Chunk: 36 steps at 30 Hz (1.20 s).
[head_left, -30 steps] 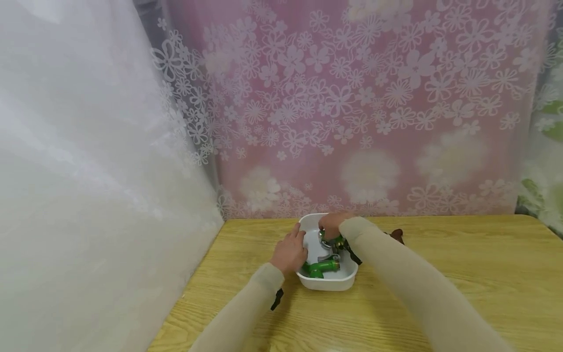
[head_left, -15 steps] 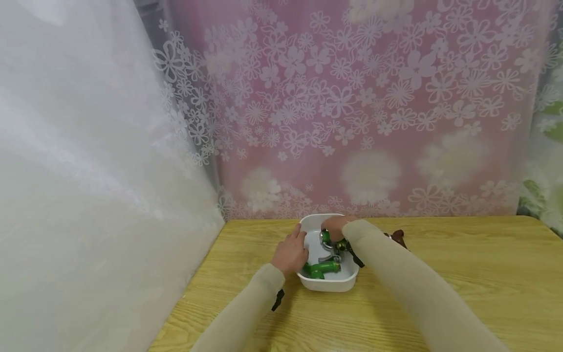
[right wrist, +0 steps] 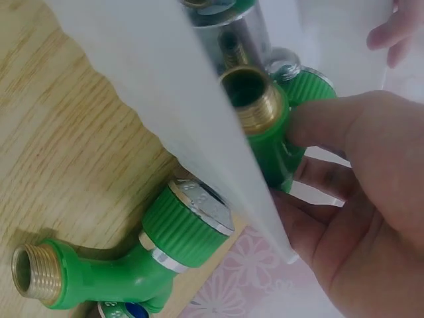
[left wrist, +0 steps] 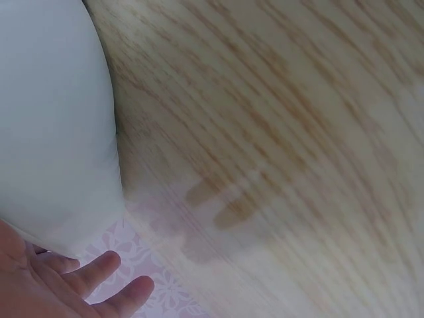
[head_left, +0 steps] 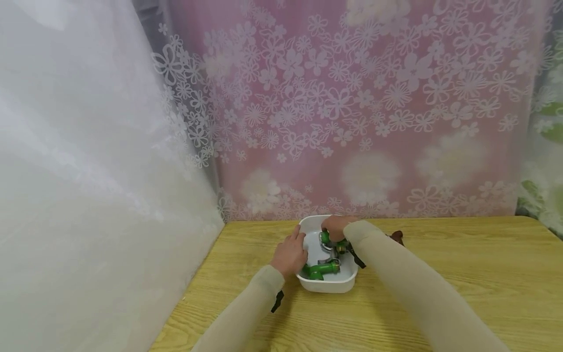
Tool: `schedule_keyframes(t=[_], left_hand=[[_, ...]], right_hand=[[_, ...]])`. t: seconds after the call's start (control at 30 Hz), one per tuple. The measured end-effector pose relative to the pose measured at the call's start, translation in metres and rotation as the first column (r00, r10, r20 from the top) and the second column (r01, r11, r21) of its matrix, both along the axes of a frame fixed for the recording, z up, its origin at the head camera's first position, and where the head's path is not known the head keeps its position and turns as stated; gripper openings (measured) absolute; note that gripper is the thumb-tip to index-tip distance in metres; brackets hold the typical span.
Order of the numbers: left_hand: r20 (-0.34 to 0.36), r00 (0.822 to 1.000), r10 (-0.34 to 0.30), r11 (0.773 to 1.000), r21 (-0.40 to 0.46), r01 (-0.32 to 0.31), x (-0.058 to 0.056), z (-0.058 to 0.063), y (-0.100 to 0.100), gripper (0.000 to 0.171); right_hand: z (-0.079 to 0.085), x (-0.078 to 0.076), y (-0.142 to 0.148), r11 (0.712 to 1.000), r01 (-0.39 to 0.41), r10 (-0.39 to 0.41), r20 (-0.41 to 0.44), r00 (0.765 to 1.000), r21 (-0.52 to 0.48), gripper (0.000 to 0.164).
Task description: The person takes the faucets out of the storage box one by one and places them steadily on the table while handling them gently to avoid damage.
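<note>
Inside the white plastic tub (head_left: 327, 286), my right hand (head_left: 336, 228) pinches a green valve with a brass threaded end (right wrist: 265, 132) between thumb and fingers. The right wrist view shows the tub wall partly covering the fingers and valve. My left hand (head_left: 289, 253) rests against the tub's left side, fingers fairly straight; in the left wrist view its fingers (left wrist: 99, 273) extend past the tub's end. At the near end of the tub lies another green fitting (head_left: 323, 269), with grey metal parts (head_left: 331, 254) beside it.
Outside the tub, a green valve with a ribbed cap (right wrist: 189, 222) lies on the wood-grain table (head_left: 475, 274). Partly behind my right forearm is a reddish-brown object (head_left: 397, 237). A pink floral curtain (head_left: 369, 122) hangs behind the table, and white sheeting (head_left: 88, 171) on the left.
My right hand has shifted slightly rightward inside the tub, keeping hold of the green valve. My left hand stays at the tub's side.
</note>
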<state>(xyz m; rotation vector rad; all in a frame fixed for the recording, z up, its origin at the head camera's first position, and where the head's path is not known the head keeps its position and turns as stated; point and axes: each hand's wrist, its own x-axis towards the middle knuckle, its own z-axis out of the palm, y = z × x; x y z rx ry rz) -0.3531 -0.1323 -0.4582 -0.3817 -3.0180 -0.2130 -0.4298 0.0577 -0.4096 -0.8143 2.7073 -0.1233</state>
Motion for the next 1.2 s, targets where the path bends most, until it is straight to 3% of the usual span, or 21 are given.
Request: schedule_keyframes(t=[0.17,0.47,0.83,1.2], left_hand=[[-0.004,1.000,-0.001,1.000,-0.002,0.001,0.001,0.000,0.000,0.050],[-0.001,1.000,-0.006,1.000,-0.008,0.006,0.001,0.001,-0.001,0.050],[-0.009,1.000,-0.003,1.000,-0.010,0.003,0.001,0.000,-0.001,0.049],[-0.009,1.000,-0.001,1.000,-0.007,0.001,0.005,0.003,0.000,0.049]], right_hand=[[0.001,0.002,0.000,1.000,0.001,-0.002,-0.037,0.999,-0.027,0.033],[0.016,0.010,0.005,0.991,-0.081,0.075,-0.061,0.995,-0.105,0.034],[0.038,0.033,0.019,0.974,-0.174,0.162,-0.090,0.983,-0.146,0.036],[0.045,0.051,0.044,0.972,-0.172,0.155,-0.110,0.982,-0.160,0.042]])
